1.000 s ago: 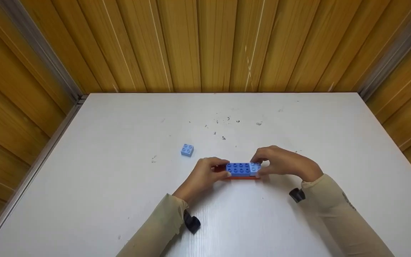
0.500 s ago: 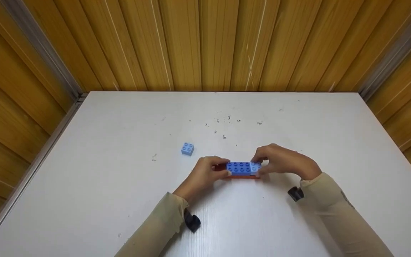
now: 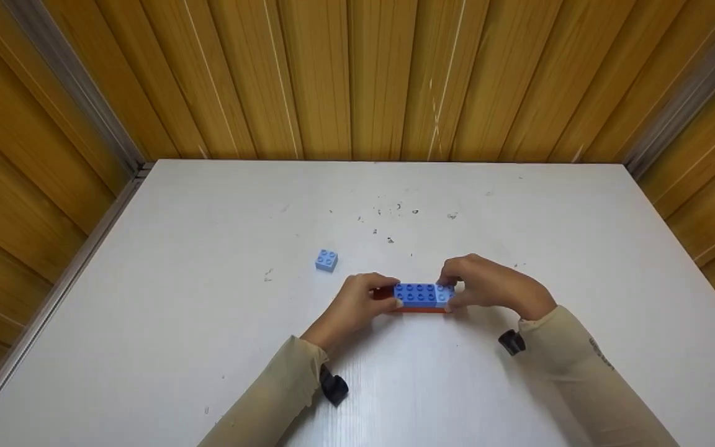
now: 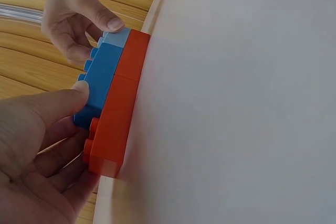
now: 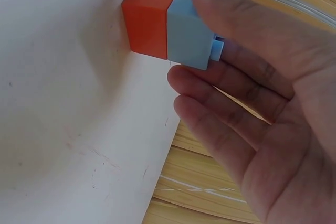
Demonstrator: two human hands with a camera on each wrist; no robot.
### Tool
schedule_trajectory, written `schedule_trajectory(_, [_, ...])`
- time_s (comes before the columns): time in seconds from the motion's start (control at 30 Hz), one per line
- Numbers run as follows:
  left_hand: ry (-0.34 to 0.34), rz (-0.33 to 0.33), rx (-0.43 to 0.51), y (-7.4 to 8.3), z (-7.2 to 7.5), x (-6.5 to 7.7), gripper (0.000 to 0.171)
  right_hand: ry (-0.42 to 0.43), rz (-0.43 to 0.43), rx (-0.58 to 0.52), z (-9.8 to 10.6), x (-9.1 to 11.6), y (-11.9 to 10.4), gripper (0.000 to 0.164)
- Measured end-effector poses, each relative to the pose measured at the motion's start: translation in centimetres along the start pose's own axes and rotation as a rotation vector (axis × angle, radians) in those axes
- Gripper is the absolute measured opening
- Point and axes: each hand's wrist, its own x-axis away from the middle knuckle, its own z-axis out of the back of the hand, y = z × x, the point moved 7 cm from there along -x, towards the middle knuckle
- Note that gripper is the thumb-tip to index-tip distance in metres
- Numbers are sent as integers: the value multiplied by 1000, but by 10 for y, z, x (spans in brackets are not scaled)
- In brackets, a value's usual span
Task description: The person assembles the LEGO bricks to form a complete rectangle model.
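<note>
Two red toy building bricks (image 4: pixel 116 109) lie end to end on the white table as a bottom row. On top of them sits a blue eight-stud brick (image 3: pixel 414 295), with a light blue brick (image 5: pixel 189 27) beside it at the right end, flush with the red end. My left hand (image 3: pixel 360 304) pinches the blue brick near its left end between thumb and fingers; bare red studs show there in the left wrist view. My right hand (image 3: pixel 488 282) pinches the light blue brick, thumb on its near side and fingers on the far side.
A loose light blue four-stud brick (image 3: pixel 326 260) lies on the white table (image 3: pixel 208 248), behind and left of the stack. Wood-patterned panels (image 3: pixel 370 81) stand behind the table and at both sides. Small dark marks dot the tabletop.
Both hands keep their hold on the stack, which stays in place. The right wrist has shifted slightly to the left and down.
</note>
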Motion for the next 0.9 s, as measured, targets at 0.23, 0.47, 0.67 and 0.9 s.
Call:
schedule_trajectory(0.23, [-15, 17, -37, 1, 0, 0, 40, 2, -1, -9, -1, -1, 2, 26])
schedule_trajectory(0.47, [-45, 6, -93, 5, -1, 0, 41, 7, 17, -34, -2, 0, 3, 25])
schedule_trajectory(0.67, [-84, -45, -178, 8, 0, 2, 44, 3, 15, -44, -2, 1, 2, 25])
schedule_trajectory(0.9, [-136, -127, -299, 12, 5, 4, 51, 3, -22, -69, -2, 2, 5, 27])
